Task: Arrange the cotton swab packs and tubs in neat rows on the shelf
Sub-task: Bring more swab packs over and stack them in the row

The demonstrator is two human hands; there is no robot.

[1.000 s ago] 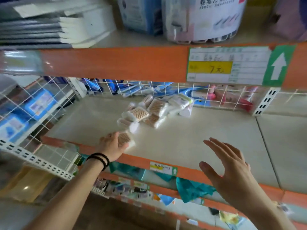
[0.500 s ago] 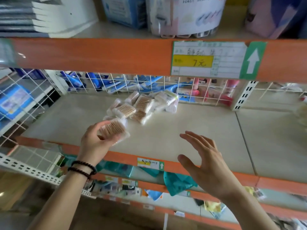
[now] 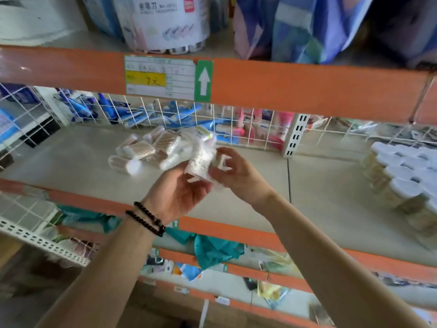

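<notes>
Above the middle of the beige shelf, my left hand and my right hand meet around one clear cotton swab pack, both gripping it. The pack stands roughly upright between my fingers. Just behind and to the left lies a loose heap of swab packs, some with wooden sticks showing. At the far right of the shelf stand white-lidded swab tubs packed close in rows.
A white wire grid backs the shelf, with blue and pink goods behind it. An orange rail with a price tag runs overhead. A white upright bracket divides the shelf. Lower shelves hold teal items.
My left hand lifted a pack from the front edge and carried it right. My right hand, open before, came in and took hold of the pack too. The view shifted right, revealing the tubs.
</notes>
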